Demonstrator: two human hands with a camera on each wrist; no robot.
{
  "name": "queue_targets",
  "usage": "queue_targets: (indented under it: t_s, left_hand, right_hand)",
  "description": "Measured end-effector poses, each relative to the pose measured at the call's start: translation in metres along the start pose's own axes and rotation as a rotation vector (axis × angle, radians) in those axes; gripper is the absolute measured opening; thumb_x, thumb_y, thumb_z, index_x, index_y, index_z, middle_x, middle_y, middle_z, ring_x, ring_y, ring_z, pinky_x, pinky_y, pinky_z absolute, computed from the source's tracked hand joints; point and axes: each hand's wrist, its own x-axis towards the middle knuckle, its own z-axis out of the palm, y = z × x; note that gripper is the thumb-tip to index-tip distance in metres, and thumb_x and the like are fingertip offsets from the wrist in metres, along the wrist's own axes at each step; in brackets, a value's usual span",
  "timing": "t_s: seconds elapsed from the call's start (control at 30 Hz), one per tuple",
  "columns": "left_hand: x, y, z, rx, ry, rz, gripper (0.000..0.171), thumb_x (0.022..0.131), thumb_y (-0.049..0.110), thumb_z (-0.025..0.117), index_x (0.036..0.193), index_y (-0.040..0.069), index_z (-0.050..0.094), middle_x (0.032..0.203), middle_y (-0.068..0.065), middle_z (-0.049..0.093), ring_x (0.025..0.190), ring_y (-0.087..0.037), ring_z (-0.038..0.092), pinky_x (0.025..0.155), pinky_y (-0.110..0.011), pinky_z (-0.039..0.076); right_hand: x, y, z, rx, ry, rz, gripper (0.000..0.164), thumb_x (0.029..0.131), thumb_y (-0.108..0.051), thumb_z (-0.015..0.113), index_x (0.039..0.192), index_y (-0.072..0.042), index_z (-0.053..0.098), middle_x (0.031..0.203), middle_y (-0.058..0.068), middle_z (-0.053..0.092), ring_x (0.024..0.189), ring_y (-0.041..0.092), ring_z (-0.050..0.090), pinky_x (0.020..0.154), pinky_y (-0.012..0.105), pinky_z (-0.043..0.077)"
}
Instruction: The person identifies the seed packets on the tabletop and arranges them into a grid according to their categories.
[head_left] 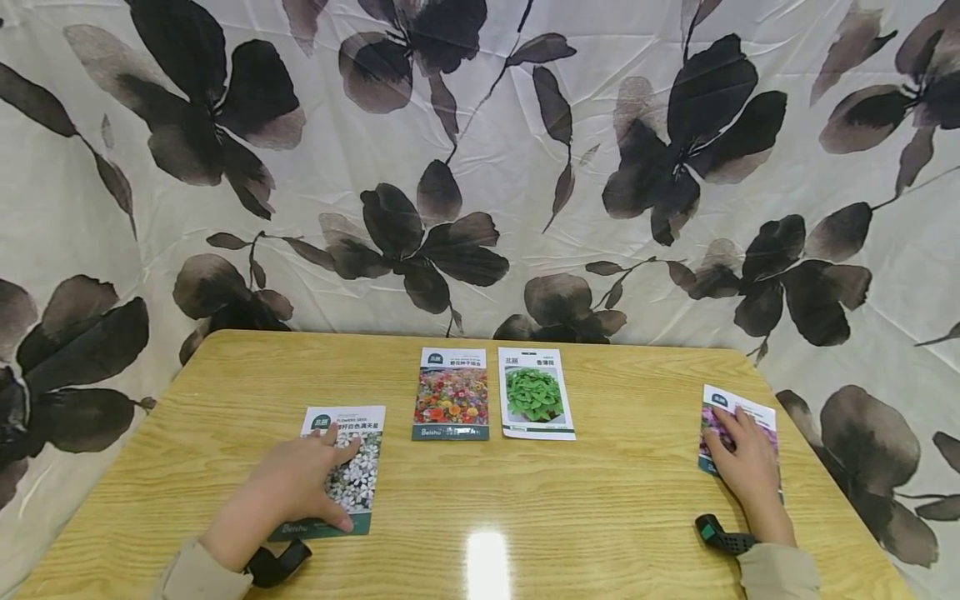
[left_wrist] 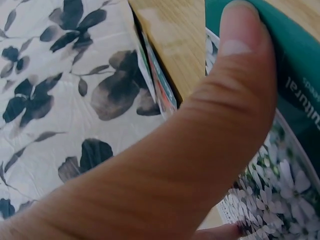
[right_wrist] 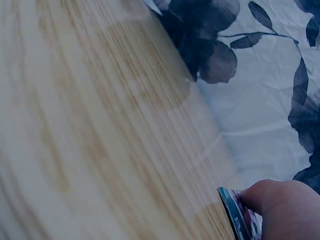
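My left hand (head_left: 303, 477) rests with spread fingers on a flower seed packet (head_left: 358, 475) showing small white blossoms, at the left of the table. Across that packet's green lower band lies the thumb (left_wrist: 240, 45), close up in the left wrist view. On the far right, my right hand (head_left: 746, 462) lies over a smaller-looking seed packet (head_left: 763, 414) with purple flowers, fingers extended over its front. The right wrist view shows the thumb (right_wrist: 270, 197) touching this packet (right_wrist: 239, 220) near its edge. Much of each packet is hidden beneath the hand.
Two more seed packets lie side by side at the back middle: one with mixed colourful flowers (head_left: 452, 396), one with a green leafy plant (head_left: 535, 393). The wooden table (head_left: 585, 508) ends against a floral cloth (head_left: 540, 167). Black straps (head_left: 276, 565) circle both wrists.
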Motion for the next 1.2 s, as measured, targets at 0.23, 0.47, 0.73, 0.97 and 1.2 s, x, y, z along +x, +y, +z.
queue_targets:
  t_s: [0.23, 0.47, 0.73, 0.97, 1.2]
  left_hand:
    - [0.000, 0.005, 0.001, 0.002, 0.005, 0.010, 0.112, 0.054, 0.071, 0.081, 0.143, 0.009, 0.055, 0.145, -0.037, 0.039, 0.125, -0.055, 0.046, 0.091, -0.066, 0.046]
    - [0.000, 0.011, 0.003, 0.011, 0.015, 0.044, 0.113, 0.054, 0.073, 0.079, 0.142, 0.007, 0.055, 0.144, -0.039, 0.039, 0.124, -0.057, 0.047, 0.092, -0.066, 0.045]
    - [-0.001, 0.018, 0.005, 0.005, 0.009, 0.051, 0.115, 0.052, 0.073, 0.080, 0.142, 0.006, 0.055, 0.144, -0.039, 0.040, 0.124, -0.056, 0.047, 0.094, -0.065, 0.044]
    - [-0.001, 0.023, 0.006, 0.010, 0.003, 0.046, 0.116, 0.051, 0.073, 0.081, 0.142, 0.006, 0.055, 0.143, -0.039, 0.040, 0.125, -0.055, 0.047, 0.095, -0.065, 0.043]
    - [-0.002, 0.030, 0.006, 0.011, 0.015, 0.057, 0.118, 0.049, 0.070, 0.083, 0.139, 0.001, 0.056, 0.139, -0.042, 0.042, 0.119, -0.060, 0.048, 0.092, -0.066, 0.045]
  right_hand:
    - [0.000, -0.001, 0.000, -0.001, 0.002, 0.003, 0.054, 0.101, -0.031, 0.053, 0.143, 0.002, 0.047, 0.149, 0.038, 0.030, 0.135, 0.059, 0.025, 0.102, 0.076, 0.020]
    - [0.000, 0.000, 0.001, 0.002, 0.003, 0.003, 0.053, 0.101, -0.031, 0.053, 0.143, 0.001, 0.047, 0.150, 0.037, 0.029, 0.136, 0.059, 0.025, 0.102, 0.076, 0.020]
    - [-0.001, 0.000, 0.000, 0.008, 0.003, -0.006, 0.054, 0.101, -0.031, 0.052, 0.143, 0.002, 0.047, 0.150, 0.038, 0.029, 0.135, 0.059, 0.025, 0.102, 0.076, 0.019]
    - [0.000, 0.000, 0.001, 0.010, 0.007, -0.004, 0.053, 0.101, -0.030, 0.052, 0.143, 0.002, 0.047, 0.150, 0.037, 0.029, 0.135, 0.059, 0.024, 0.102, 0.076, 0.019]
    - [0.000, 0.000, 0.001, 0.013, 0.006, 0.002, 0.053, 0.101, -0.030, 0.052, 0.143, 0.002, 0.047, 0.150, 0.037, 0.029, 0.136, 0.059, 0.024, 0.102, 0.076, 0.018]
